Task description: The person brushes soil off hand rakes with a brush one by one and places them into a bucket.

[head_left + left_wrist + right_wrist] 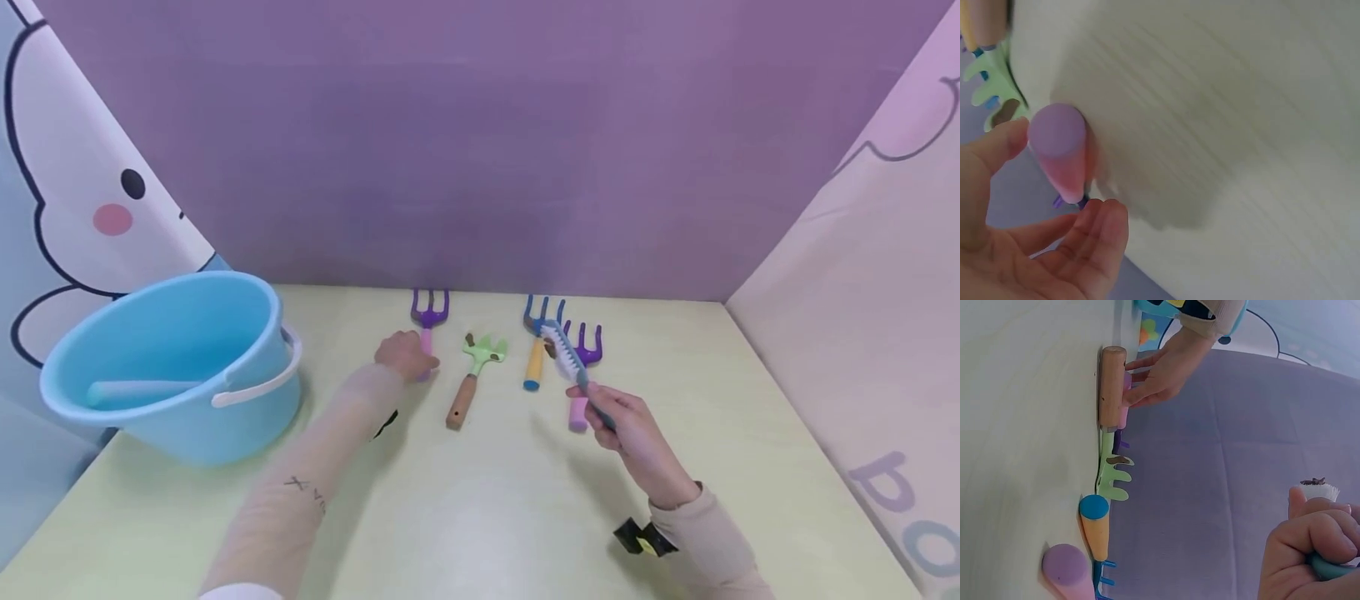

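At the table's back left, my left hand (405,356) is at the pink handle of a purple hand fork (429,317). In the left wrist view, the thumb lies beside the rounded handle end (1057,131), and the other fingers reach past its far side without curling round it. My right hand (630,429) grips a scrubbing brush (567,352) by its blue-grey handle, white bristles facing left. Dark bits show on the bristles (1319,490). In the head view the brush overlaps a blue fork with a yellow handle (534,363) and a second purple fork (588,355).
Between the hands lies a green hand fork (480,357) with a brown handle and dark smudges on its head. A light blue bucket (210,425) with a white carry handle stands at left, a pale blue stick-like thing (142,392) inside. A purple panel (480,150) closes the back.
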`<state>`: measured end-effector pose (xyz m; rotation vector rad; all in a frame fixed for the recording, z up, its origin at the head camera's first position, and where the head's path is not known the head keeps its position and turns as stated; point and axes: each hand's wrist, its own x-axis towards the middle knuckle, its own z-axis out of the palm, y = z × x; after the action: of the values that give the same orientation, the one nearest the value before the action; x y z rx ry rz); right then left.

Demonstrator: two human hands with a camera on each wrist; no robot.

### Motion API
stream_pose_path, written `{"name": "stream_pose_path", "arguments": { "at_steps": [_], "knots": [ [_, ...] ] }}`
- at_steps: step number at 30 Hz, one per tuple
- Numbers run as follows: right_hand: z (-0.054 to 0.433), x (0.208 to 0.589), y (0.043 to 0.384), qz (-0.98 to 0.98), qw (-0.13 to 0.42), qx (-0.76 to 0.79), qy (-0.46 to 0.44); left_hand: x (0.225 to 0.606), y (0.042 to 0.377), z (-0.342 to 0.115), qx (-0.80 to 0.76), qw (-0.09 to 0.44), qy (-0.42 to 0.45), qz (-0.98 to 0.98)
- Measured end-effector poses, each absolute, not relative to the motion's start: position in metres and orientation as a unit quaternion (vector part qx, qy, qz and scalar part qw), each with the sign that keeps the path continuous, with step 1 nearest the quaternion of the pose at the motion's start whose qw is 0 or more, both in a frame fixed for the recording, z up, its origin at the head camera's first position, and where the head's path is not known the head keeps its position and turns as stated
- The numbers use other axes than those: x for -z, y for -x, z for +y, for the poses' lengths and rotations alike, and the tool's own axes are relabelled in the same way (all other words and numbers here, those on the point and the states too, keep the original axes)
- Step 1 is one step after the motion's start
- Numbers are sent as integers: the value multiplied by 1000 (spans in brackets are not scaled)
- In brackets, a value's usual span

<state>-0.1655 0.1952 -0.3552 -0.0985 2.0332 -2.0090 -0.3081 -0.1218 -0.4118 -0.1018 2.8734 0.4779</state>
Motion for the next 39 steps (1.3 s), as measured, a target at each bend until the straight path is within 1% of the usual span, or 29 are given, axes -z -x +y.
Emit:
{"name": "stream_pose_path", "arguments": {
  "at_steps": [5, 8, 17, 23, 27, 35, 39],
  "knots": [
    [194, 355, 165, 704, 145, 695, 29, 418, 314, -121, -154, 131, 37, 979],
    [194, 356, 164, 706, 144, 693, 25, 420, 315, -115, -139, 130, 30, 981],
    [192, 359, 160, 711, 143, 688, 24, 427, 317, -113, -135, 99, -5, 986],
    [189, 357, 161, 712, 139, 688, 26, 427, 313, -115, -139, 73, 25, 987],
    [189, 357, 160, 712, 138, 688, 15, 431, 316, -112, -127, 61, 29, 990],
    [190, 358, 157, 710, 136, 691, 13, 435, 322, -112, -114, 65, 49, 990],
    [190, 357, 157, 710, 135, 691, 15, 434, 321, -116, -133, 63, 55, 988]
  ]
}}
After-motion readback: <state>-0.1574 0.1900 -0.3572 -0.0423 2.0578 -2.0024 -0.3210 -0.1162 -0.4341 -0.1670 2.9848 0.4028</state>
